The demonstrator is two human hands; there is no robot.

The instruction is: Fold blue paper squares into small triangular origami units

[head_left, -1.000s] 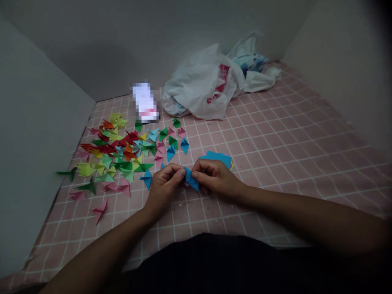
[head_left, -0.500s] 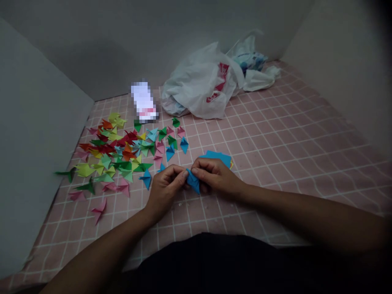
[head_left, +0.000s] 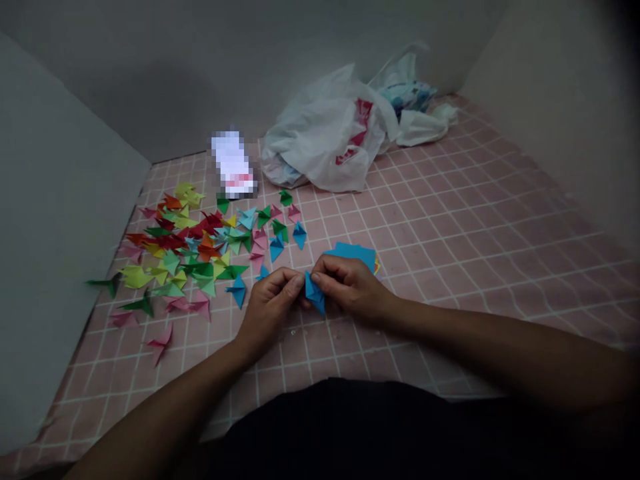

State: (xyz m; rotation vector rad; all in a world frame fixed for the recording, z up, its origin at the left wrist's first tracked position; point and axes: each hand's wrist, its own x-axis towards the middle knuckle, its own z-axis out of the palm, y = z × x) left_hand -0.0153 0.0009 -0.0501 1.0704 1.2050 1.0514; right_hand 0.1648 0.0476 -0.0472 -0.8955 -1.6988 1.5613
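Note:
My left hand (head_left: pixel 270 303) and my right hand (head_left: pixel 347 288) meet above the pink grid mat, both pinching a folded blue origami paper piece (head_left: pixel 315 293) between thumbs and fingers. Part of it is hidden by my fingers. Just beyond my right hand lies a small stack of blue paper squares (head_left: pixel 353 255) with a yellow edge showing. A blue origami crane (head_left: pixel 238 291) rests close to the left of my left hand, at the edge of a large scatter of multicoloured paper cranes (head_left: pixel 195 250).
The pink grid mat (head_left: pixel 440 267) is bounded by grey walls at the left, back and right. A crumpled white plastic bag (head_left: pixel 320 133) with red print and a pixelated white packet (head_left: pixel 233 163) lie at the back. A dark lap edge sits at the bottom.
The blue paper piece has turned slightly in my fingers and stands a little more upright. The whole view has shifted slightly as my head moved.

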